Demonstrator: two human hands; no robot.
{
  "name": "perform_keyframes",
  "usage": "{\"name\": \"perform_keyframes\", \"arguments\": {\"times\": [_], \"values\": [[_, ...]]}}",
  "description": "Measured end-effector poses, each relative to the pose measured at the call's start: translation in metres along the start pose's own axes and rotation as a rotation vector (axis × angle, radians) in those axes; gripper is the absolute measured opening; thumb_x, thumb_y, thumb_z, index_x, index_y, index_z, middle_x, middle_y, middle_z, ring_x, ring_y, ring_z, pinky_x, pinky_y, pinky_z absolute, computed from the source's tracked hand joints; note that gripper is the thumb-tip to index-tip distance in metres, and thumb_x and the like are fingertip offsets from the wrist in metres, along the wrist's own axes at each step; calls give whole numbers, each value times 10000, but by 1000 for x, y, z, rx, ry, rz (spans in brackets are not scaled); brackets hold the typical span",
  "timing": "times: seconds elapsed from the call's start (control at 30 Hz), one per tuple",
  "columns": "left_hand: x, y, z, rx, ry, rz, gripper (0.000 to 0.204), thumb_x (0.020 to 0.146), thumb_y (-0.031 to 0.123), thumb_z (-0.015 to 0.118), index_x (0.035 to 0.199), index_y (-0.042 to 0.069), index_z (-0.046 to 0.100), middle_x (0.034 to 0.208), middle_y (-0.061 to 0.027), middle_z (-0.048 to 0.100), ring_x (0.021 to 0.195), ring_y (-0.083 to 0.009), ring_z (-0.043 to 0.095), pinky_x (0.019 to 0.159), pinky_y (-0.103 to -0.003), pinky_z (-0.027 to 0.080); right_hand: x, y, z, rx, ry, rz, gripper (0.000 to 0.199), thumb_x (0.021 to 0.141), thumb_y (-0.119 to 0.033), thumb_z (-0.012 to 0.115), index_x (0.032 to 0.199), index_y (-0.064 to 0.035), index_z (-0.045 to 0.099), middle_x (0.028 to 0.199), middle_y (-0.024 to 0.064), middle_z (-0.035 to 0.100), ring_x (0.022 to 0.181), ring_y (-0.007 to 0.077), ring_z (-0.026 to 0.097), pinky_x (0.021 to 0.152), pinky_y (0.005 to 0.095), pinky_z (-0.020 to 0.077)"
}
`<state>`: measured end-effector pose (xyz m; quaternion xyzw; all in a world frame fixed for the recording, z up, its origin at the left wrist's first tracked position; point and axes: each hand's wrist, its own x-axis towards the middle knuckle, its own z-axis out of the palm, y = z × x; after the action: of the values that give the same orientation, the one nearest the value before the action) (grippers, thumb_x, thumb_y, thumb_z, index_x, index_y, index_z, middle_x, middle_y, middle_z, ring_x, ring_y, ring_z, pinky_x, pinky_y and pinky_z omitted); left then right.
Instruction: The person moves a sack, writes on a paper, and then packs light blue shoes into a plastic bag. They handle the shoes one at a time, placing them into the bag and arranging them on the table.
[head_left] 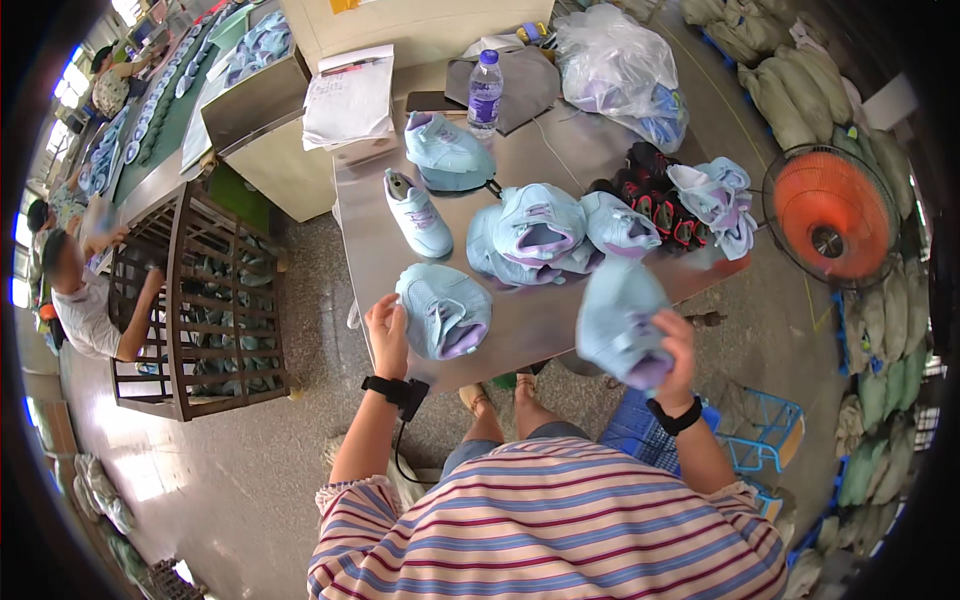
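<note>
Holding: one shoe (620, 315), clamped in my right hand (677, 350), opening toward me, by the table (535, 325) edge. Left hand (388, 335): second shoe (435, 305), just to its right; grip or touch, I cannot tell.

Table (535, 328): smooth metal, soft sheen. Shoes (436, 298): matt, smooth. Bag (612, 62), far right: glossy, crinkled plastic. Bottle (485, 95), far: clear plastic. Sheets (350, 105), far left: matt paper.
</note>
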<state>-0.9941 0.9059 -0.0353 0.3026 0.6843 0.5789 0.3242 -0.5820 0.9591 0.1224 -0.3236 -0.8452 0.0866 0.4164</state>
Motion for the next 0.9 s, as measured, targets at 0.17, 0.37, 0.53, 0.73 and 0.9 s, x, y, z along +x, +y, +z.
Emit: {"name": "perform_keyframes", "arguments": {"times": [0.17, 0.37, 0.53, 0.73, 0.9], "values": [[-56, 106, 26, 726, -353, 659, 394, 735, 116, 621, 1125, 155, 585, 1277, -148, 398, 1184, -327, 392, 1012, -478, 290, -72, 14, 27, -47, -123, 342, 377, 677, 24, 626, 997, -70, 452, 1169, 163, 560, 1124, 392, 495, 951, 461, 390], [-39, 72, 35, 1070, -474, 885, 372, 715, 97, 590, 1069, 208, 618, 1293, -44, 464, 1261, -307, 354, 1036, -513, 235, -78, 18, 38, -47, -190, 329, 456, 585, 80, 593, 1006, -56, 484, 1145, 139, 566, 1105, 366, 500, 921, 455, 398], [-22, 93, 36, 1078, -477, 897, 456, 658, -8, 600, 1075, 179, 606, 1279, -60, 472, 1247, -326, 357, 1022, -501, 246, -96, 46, 71, -298, -117, 424, 502, 583, 18, 654, 1057, -69, 513, 1209, 101, 520, 1145, 328, 463, 933, 447, 368], [-45, 91, 36, 1049, -484, 833, 403, 665, 64, 627, 1057, 158, 616, 1295, -63, 471, 1253, -333, 353, 1031, -512, 214, -81, 54, 121, -293, -199, 538, 722, 702, -140, 698, 1345, -133, 368, 1379, 122, 377, 1288, 340, 322, 1004, 502, 293], [-52, 89, 28, 1092, -429, 916, 431, 679, 112, 654, 1105, 128, 589, 1340, -84, 437, 1288, -346, 315, 1025, -521, 219, -86, 40, 102, -163, -87, 565, 730, 708, -120, 674, 1354, -92, 336, 1414, 145, 315, 1293, 372, 296, 1010, 512, 280]]}}
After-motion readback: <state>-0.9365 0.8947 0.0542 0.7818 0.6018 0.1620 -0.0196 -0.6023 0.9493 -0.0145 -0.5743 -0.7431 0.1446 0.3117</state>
